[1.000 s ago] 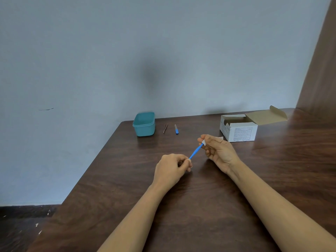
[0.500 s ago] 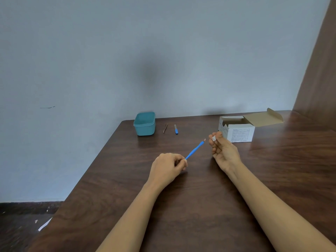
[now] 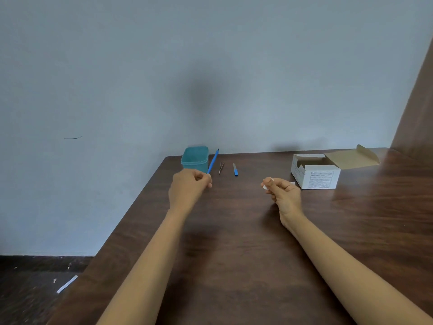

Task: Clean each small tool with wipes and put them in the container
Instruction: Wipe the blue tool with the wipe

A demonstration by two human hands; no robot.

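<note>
My left hand (image 3: 189, 188) pinches the lower end of a thin blue tool (image 3: 213, 161), which points up and away, its tip just right of the teal container (image 3: 195, 158) at the table's far left corner. My right hand (image 3: 282, 193) is closed on a small white wipe (image 3: 265, 186), held a little above the table. Metal tweezers (image 3: 221, 167) and a short blue-handled tool (image 3: 235, 170) lie on the table to the right of the container.
An open white cardboard box (image 3: 315, 174) with its flap folded back sits at the far right of the dark wooden table (image 3: 234, 254). The table's left edge drops to a dark floor. A grey wall stands behind.
My left hand has carried the blue tool away from the wipe, forward and left toward the teal container. My right hand stayed roughly in place, holding the wipe.
</note>
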